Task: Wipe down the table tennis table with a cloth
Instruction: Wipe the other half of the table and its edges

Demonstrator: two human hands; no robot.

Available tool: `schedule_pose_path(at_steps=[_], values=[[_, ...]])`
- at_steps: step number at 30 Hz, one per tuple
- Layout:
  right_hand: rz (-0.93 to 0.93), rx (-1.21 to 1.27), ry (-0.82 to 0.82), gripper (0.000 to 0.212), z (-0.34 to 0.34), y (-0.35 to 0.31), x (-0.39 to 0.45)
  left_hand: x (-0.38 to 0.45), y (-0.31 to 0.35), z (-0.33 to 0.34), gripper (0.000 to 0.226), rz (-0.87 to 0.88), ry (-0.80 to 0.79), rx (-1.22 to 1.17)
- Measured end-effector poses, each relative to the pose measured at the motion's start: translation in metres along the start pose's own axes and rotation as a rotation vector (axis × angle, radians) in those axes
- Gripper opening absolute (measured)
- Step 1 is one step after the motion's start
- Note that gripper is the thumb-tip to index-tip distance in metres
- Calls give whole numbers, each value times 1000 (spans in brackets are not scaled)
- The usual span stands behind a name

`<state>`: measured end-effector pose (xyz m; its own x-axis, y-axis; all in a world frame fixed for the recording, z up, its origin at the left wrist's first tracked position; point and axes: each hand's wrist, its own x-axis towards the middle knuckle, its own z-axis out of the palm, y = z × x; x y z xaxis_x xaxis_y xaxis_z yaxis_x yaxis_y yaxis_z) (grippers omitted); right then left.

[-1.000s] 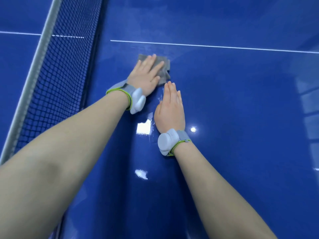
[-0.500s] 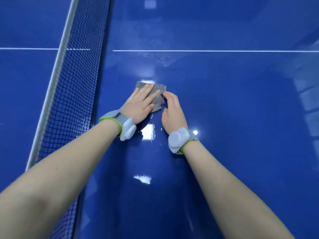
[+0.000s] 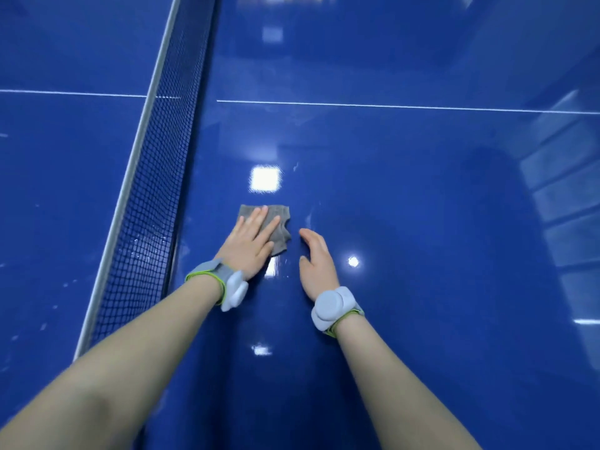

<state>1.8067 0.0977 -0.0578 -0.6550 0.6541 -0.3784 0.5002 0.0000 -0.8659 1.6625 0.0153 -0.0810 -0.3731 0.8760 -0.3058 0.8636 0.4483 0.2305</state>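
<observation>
A small grey cloth (image 3: 281,231) lies flat on the glossy blue table tennis table (image 3: 406,238), a little right of the net. My left hand (image 3: 251,243) presses on the cloth with straight, spread fingers and covers its near left part. My right hand (image 3: 316,261) rests on the bare table just right of the cloth, fingers straight and turned on its edge, apart from the cloth. Both wrists wear grey bands with white pucks.
The black net (image 3: 152,203) with its white top band runs along the left, from near to far. A white centre line (image 3: 389,107) crosses the table beyond the hands. Ceiling lights reflect on the wet-looking surface.
Both hands and the cloth have slid back toward me, away from the white line. My right hand has shifted right and left the cloth's edge.
</observation>
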Motion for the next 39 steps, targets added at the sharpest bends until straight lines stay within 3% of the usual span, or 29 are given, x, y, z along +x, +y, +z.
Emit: schedule_pose_path(at_steps=[3,5,11,14,16,18,21,25,27,30,34,39], values=[[19,-39,-24,55,-6,10,-22,-17,-4,-6,53,-271,-26,-110],[37,-36,-17,54,-6,13,-32,-24,9,-5,54,-340,-25,-133],[48,-14,1,52,5,17,-62,-73,64,30,57,-94,-55,-26],[51,-25,6,52,12,22,-78,-106,76,45,84,23,-67,12],[45,-49,9,50,16,25,-91,-121,74,52,85,49,-68,16],[22,-108,0,50,19,30,-105,-135,65,52,82,17,-39,19],[1,-195,-14,51,22,40,-130,-157,53,53,56,-172,-13,-46],[8,-214,-45,48,27,48,-151,-170,51,54,55,-334,-39,-126],[-7,-233,-61,48,33,51,-162,-179,61,59,56,-299,-50,-103],[-40,-260,-84,50,41,54,-179,-203,81,72,55,-102,-65,-10],[-54,-287,-117,47,41,60,-192,-224,72,79,75,10,-98,55],[-95,-361,-189,47,31,76,-214,-248,72,79,56,-333,-46,-134]])
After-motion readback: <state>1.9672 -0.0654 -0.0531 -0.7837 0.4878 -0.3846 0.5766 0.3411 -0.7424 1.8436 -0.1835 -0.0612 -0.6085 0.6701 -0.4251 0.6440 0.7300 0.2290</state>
